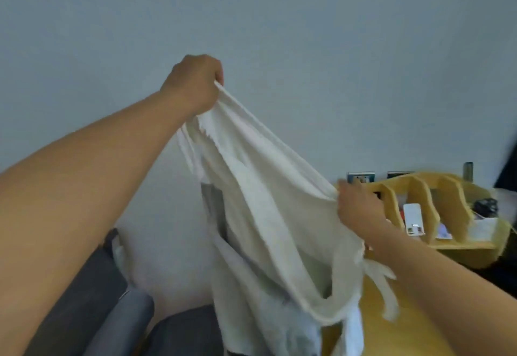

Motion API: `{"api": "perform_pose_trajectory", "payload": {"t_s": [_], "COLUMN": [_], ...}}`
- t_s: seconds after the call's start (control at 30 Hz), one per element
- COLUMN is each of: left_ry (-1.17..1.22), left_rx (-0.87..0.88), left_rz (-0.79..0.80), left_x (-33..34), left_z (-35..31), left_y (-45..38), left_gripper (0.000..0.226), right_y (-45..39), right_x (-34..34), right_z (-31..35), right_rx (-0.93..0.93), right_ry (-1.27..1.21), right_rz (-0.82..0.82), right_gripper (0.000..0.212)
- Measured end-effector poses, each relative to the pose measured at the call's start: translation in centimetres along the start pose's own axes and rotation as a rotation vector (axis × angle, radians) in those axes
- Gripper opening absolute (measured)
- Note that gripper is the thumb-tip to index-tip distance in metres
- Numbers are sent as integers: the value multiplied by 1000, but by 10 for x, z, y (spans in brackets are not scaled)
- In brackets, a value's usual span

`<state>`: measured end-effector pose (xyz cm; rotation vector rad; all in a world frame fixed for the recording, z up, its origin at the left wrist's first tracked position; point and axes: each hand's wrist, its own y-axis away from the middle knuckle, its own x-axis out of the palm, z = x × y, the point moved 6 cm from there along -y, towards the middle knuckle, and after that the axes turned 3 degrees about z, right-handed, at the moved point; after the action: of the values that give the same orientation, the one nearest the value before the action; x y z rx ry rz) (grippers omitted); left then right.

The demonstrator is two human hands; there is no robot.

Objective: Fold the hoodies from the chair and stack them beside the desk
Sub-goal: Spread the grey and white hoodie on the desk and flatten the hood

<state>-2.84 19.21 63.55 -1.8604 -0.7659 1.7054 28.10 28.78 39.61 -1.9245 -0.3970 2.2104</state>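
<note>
Hands apart, my left hand (195, 84) and right hand (356, 204) each grip the white hoodie (265, 215), stretched above the chair (84, 299).

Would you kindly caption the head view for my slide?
Left hand and right hand hold a white hoodie up beside a yellow desk.

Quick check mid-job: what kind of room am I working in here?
Probably a home study or bedroom corner: a yellow wooden desk with a slotted desktop organizer, wall sockets behind it, and a grey upholstered chair at lower left.
</note>
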Motion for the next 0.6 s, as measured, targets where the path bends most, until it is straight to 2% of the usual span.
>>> {"api": "perform_pose_trajectory", "payload": {"t_s": [0.03,0.1,0.17,0.23,0.37,0.5,0.57,0.6], "left_ry": [-95,-269,-391,-422,-219,78,277,365], "left_rx": [-32,-80,-132,-245,-541,-690,-739,-759], "left_rz": [45,101,122,157,211,77,31,53], "left_x": [8,32,59,81,107,86,80,84], "left_z": [9,31,45,55,52,31,29,32], "left_y": [2,13,25,32,33,9,-4,-7], "left_gripper": [28,24,20,17,29,34,42,46], "right_y": [-4,-7,-13,-17,-32,-43,-46,-48], "right_x": [4,-12,-45,-75,-116,-157,-172,-175], "right_z": [-33,-90,-135,-161,-183,-181,-176,-174], "right_rx": [75,219,357,467,476,496,502,484], "right_ry": [32,56,-39,-261,-704,-1231,-1365,-1349], "right_rz": [81,165,68,-56,-159,-437,-513,-516], "right_gripper": [29,21,19,16,25,14,6,18]}}
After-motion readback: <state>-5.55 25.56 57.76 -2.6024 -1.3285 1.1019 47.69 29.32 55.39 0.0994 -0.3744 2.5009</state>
